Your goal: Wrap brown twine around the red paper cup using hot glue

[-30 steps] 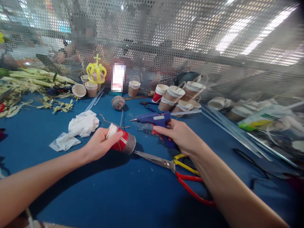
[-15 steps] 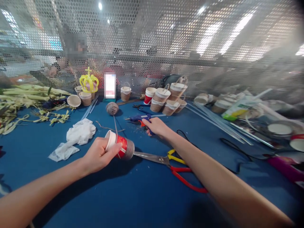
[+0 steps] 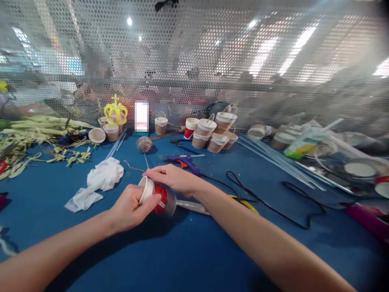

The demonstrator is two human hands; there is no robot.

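Nearer us than the yarn ball (image 3: 144,144), we are clasping a tilted red cup (image 3: 162,196) in our left hand (image 3: 129,209); our right hand (image 3: 176,178) is covering its rim, its fingers' hold escaping our view.

Hands, one pair, bare. Left hand (image 3: 129,209), left of centre in the frame: slender, with a long thumb and a narrow wrist. Left forearm (image 3: 67,245), lower left: bare to the frame edge, slim, widening from the wrist. Right hand (image 3: 176,179), centre: bare, slim-fingered. Right forearm (image 3: 249,229), lower right: bare to the frame edge, smooth in outline, broader away from the wrist. Nails: too small to tell.
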